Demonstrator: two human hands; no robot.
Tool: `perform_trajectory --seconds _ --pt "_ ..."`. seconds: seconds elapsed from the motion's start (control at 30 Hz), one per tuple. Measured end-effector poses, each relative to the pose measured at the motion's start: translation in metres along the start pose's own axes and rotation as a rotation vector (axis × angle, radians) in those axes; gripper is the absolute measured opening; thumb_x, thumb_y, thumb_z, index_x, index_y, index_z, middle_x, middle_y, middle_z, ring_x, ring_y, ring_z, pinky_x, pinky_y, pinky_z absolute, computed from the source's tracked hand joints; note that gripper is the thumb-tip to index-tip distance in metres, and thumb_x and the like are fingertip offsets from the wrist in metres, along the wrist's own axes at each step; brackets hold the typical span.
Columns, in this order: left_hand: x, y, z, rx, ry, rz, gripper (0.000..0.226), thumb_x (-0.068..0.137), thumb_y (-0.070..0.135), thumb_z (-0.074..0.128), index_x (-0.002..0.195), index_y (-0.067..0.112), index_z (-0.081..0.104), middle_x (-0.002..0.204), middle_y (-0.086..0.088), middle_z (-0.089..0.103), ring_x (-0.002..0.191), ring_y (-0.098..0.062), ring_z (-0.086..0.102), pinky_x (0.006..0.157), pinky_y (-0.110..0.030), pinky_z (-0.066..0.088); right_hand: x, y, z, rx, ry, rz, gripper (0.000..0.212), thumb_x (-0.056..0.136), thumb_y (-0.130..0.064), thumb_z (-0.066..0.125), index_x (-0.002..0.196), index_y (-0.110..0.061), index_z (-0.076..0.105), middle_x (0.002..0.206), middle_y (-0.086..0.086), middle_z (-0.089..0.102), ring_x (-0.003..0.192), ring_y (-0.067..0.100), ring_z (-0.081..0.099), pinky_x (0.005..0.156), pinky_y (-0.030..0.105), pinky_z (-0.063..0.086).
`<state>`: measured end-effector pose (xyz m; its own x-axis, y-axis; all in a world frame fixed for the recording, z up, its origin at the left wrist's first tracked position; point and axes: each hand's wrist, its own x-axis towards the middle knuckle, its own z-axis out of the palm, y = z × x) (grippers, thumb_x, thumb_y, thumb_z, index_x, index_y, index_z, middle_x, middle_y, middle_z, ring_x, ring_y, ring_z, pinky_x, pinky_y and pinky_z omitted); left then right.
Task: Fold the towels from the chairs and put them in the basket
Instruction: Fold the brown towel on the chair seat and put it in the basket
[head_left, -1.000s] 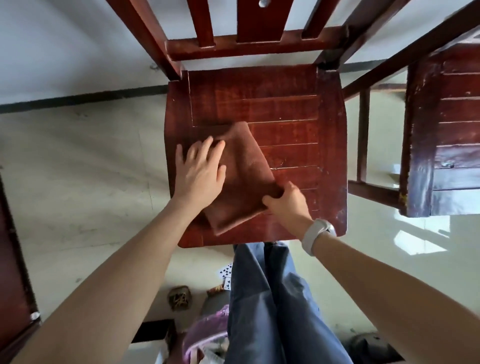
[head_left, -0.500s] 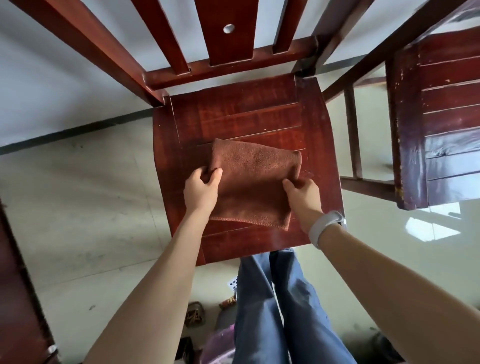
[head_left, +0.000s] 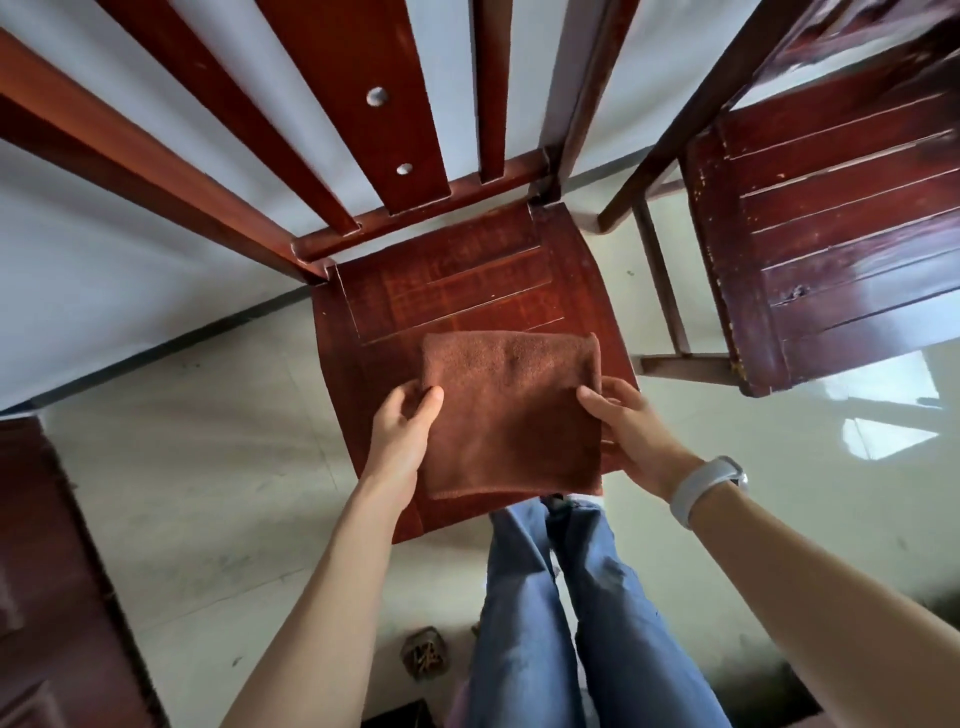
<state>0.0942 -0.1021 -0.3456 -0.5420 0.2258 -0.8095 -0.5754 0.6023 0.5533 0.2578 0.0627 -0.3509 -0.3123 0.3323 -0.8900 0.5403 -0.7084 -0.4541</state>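
Note:
A folded brown towel (head_left: 511, 410) is held flat as a square just above the front half of a red-brown wooden chair seat (head_left: 447, 280). My left hand (head_left: 402, 431) grips its left edge, thumb on top and fingers beneath. Gripping the right edge the same way is my right hand (head_left: 626, 423), which wears a white wristband. No basket is in view.
A second wooden chair (head_left: 841, 218) stands close on the right, its leg rails (head_left: 662, 291) between the two seats. Dark wooden furniture (head_left: 47, 582) fills the lower left. My legs in blue jeans (head_left: 571, 613) are below the seat, with small objects on the pale floor.
The towel lay slanted on the seat under my flat left hand; both hands then squared it, took its side edges and drew it toward me, off the seat.

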Motion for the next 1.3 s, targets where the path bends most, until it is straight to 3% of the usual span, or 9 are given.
perform_trajectory --seconds 0.17,0.3,0.4,0.53,0.73,0.9,1.03,1.2,1.3 --pt "-0.062 0.03 0.028 0.105 -0.014 0.17 0.01 0.089 0.03 0.056 0.096 0.036 0.058 0.107 0.008 0.063 0.094 -0.001 0.06 0.075 -0.016 0.047 -0.057 -0.016 -0.043 0.119 -0.065 -0.07 0.025 0.091 -0.005 0.045 0.108 -0.02 0.057 0.078 -0.004 0.068 0.066 0.008 0.064 0.064 0.028 0.045" --pt "-0.108 0.061 0.073 0.267 -0.1 0.227 0.038 0.089 0.03 0.055 0.124 0.016 0.051 0.124 -0.003 0.057 0.112 -0.017 0.055 0.098 -0.036 0.045 -0.105 -0.03 -0.09 0.15 0.088 -0.174 0.025 0.092 -0.001 0.044 0.11 -0.016 0.054 0.086 0.005 0.061 0.075 0.014 0.059 0.061 0.027 0.047" --pt "-0.14 0.084 0.124 0.38 -0.141 0.366 0.039 0.089 0.025 0.055 0.126 0.012 0.051 0.121 0.0 0.057 0.109 -0.013 0.053 0.096 -0.028 0.042 -0.136 -0.037 -0.136 0.124 0.224 -0.271 0.021 0.093 -0.004 0.045 0.109 -0.016 0.052 0.081 0.004 0.059 0.077 0.017 0.058 0.069 0.034 0.05" --pt "-0.189 0.102 0.211 0.516 -0.201 0.511 0.035 0.091 0.025 0.053 0.124 0.014 0.051 0.106 0.008 0.055 0.098 -0.007 0.052 0.077 -0.011 0.039 -0.175 -0.034 -0.22 0.069 0.356 -0.372 0.023 0.094 -0.01 0.045 0.116 -0.012 0.051 0.085 0.006 0.056 0.083 0.022 0.056 0.075 0.037 0.048" --pt "-0.274 0.102 0.364 0.693 -0.242 0.635 0.044 0.092 0.028 0.05 0.131 0.008 0.045 0.127 -0.01 0.055 0.116 -0.024 0.051 0.1 -0.037 0.041 -0.237 -0.018 -0.372 0.08 0.5 -0.449 0.025 0.095 -0.01 0.043 0.119 -0.01 0.048 0.097 0.01 0.058 0.083 0.023 0.057 0.061 0.023 0.045" --pt "-0.336 0.106 0.482 0.754 -0.363 0.808 0.039 0.091 0.024 0.052 0.126 0.007 0.05 0.126 -0.008 0.056 0.117 -0.023 0.05 0.088 -0.02 0.033 -0.284 -0.005 -0.482 0.16 0.666 -0.471 0.027 0.095 -0.008 0.043 0.121 -0.005 0.049 0.098 0.01 0.057 0.086 0.023 0.056 0.071 0.029 0.046" --pt "-0.369 0.116 0.568 0.803 -0.465 0.908 0.034 0.089 0.021 0.055 0.12 0.007 0.055 0.114 -0.006 0.061 0.098 -0.013 0.052 0.077 -0.015 0.031 -0.307 0.002 -0.552 0.271 0.795 -0.478 0.027 0.094 -0.007 0.044 0.12 -0.004 0.05 0.097 0.009 0.055 0.088 0.026 0.056 0.077 0.032 0.045" --pt "-0.39 0.13 0.685 0.833 -0.56 0.932 0.035 0.089 0.021 0.057 0.121 0.008 0.055 0.109 -0.006 0.063 0.091 -0.012 0.053 0.079 -0.021 0.037 -0.31 -0.003 -0.645 0.364 0.92 -0.497 0.02 0.093 -0.007 0.045 0.111 -0.011 0.052 0.088 0.0 0.056 0.072 0.009 0.053 0.056 0.008 0.043" --pt "-0.396 0.144 0.765 0.849 -0.615 0.951 0.033 0.088 0.023 0.057 0.119 0.011 0.057 0.104 -0.003 0.063 0.09 -0.013 0.053 0.079 -0.023 0.038 -0.304 -0.02 -0.715 0.384 0.983 -0.503 0.018 0.092 -0.007 0.047 0.109 -0.011 0.054 0.087 -0.001 0.057 0.072 0.011 0.053 0.056 0.011 0.044"
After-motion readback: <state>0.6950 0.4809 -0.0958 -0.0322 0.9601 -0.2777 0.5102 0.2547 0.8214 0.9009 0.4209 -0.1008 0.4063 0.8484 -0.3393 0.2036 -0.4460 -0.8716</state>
